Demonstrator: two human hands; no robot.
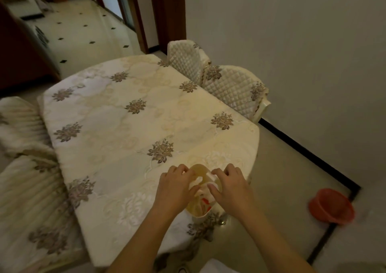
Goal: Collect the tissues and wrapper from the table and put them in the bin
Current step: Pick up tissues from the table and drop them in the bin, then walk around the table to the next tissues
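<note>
A small cream bin (pixel 198 216) stands on the table (pixel 117 126) near its front right edge. Both my hands are over its mouth. My left hand (pixel 177 187) pinches a crumpled white tissue (pixel 197 181) at the bin's left rim. My right hand (pixel 228 186) holds another white piece of tissue (pixel 209 176), with its thumb pressed down on it inside the opening. Deeper in the bin lies a white wrapper with red print (pixel 205 200), partly hidden by my fingers.
The table wears a cream cloth with brown flower motifs. Quilted chairs (pixel 234 86) stand at the far right side and pleated covered chairs (pixel 23 126) at the left. An orange basket (pixel 332 206) sits on the floor to the right, by the wall.
</note>
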